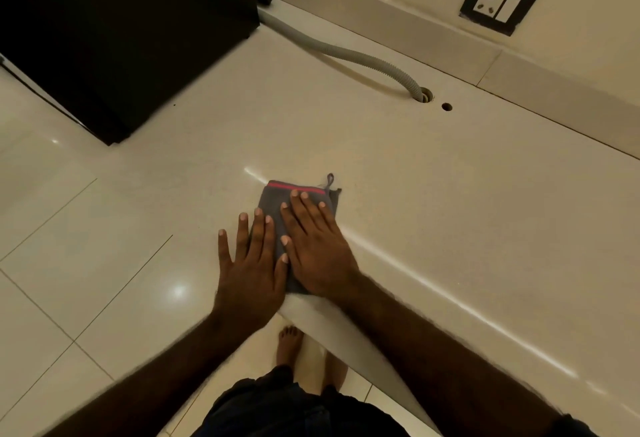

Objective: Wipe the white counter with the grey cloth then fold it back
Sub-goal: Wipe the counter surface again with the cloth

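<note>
The grey cloth (273,199), folded into a small rectangle with a red stripe along its far edge and a small loop at one corner, lies flat on the white counter (398,173) near its front corner. My right hand (317,246) rests flat on top of the cloth with fingers spread, covering most of it. My left hand (249,263) lies flat beside it, its fingers overlapping the cloth's left edge and its palm out past the counter's corner. Neither hand grips the cloth.
A grey corrugated hose (349,55) runs across the counter's back into a hole (424,95), with a smaller hole (446,106) beside it. A wall socket (498,1) sits above. A black appliance (121,31) stands to the left. Tiled floor (69,246) lies below.
</note>
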